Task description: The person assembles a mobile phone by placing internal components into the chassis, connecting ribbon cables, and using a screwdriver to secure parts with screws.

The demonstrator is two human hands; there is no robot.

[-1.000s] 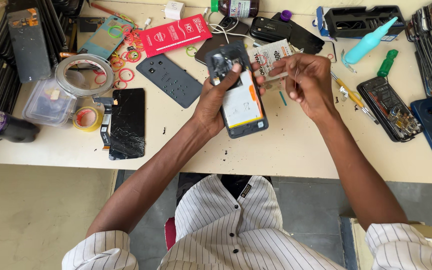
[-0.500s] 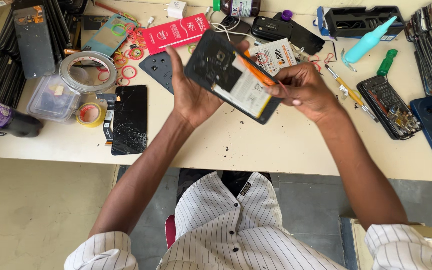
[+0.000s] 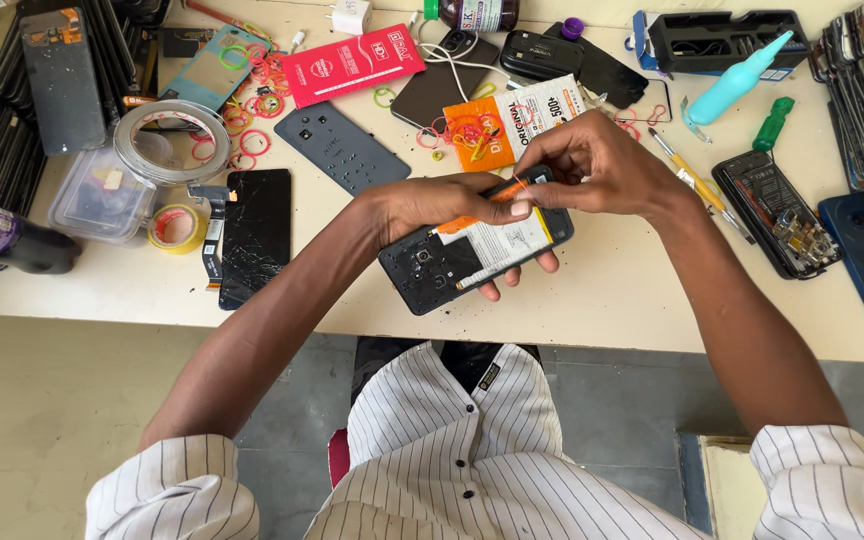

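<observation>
The left hand [image 3: 442,205] is wrapped around an opened phone [image 3: 472,252], thumb on top and fingers curled beneath, holding it just above the front part of the worktop [image 3: 612,290]. The right hand [image 3: 602,165] pinches a thin orange tool [image 3: 497,192] at the phone's upper edge, fingers closed on it, touching the left thumb. Half a second ago the phone was lifted higher and tilted towards the camera, with both hands further up over the clutter; now it lies lower, flatter and closer to the body, turned so its long side runs left to right.

The phone is a dark, rounded slab with its back off, showing a matt black frame with a camera ring and a flat white and yellow battery. Left of it lie a cracked black screen panel [image 3: 255,232], glossy and splintered, and a dull grey back cover [image 3: 342,147] with small holes. Beyond the hands sits an orange and white paper packet [image 3: 512,118] among loose coloured rubber bands [image 3: 252,90]. Further left are a yellow tape roll [image 3: 177,228], a wider clear tape ring [image 3: 170,140] on a see-through plastic box [image 3: 92,200], and a dark bottle [image 3: 2,240]. To the right are a turquoise squeeze bottle [image 3: 737,78], a green-handled screwdriver [image 3: 772,122] and another opened phone [image 3: 774,212].
</observation>
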